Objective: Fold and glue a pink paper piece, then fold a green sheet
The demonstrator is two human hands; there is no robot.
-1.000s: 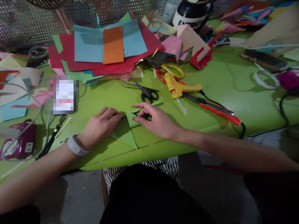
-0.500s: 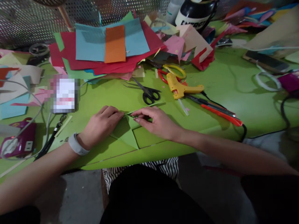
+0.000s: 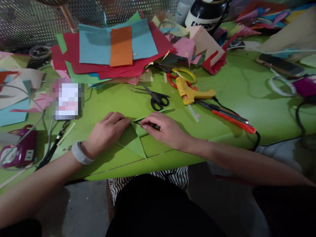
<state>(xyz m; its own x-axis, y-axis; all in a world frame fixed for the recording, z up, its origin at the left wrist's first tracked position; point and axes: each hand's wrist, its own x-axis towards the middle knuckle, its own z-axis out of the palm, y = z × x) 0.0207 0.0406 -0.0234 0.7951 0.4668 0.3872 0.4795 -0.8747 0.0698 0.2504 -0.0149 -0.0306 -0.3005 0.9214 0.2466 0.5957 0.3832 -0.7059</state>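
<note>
A folded piece of green paper (image 3: 132, 141) lies on the green table, one pointed corner toward the front edge. My left hand (image 3: 107, 131) presses on its left part, fingers together, thumb and fingertips at the upper fold. From the right, my right hand (image 3: 164, 130) pinches the paper's upper flap between thumb and forefinger. A narrow green edge of paper sticks out above my right hand. Black scissors (image 3: 158, 98) rest just beyond the hands, their blades pointing up and left.
Behind lies a stack of red and blue sheets (image 3: 96, 46) with an orange piece (image 3: 121, 46). A yellow glue gun (image 3: 189, 92) and a red-handled tool (image 3: 232, 120) lie right. A purple device (image 3: 21, 148) stands left, near cables.
My right hand has shifted very slightly to the right along the paper, its fingers curled closer together. My left hand stays in nearly the same place.
</note>
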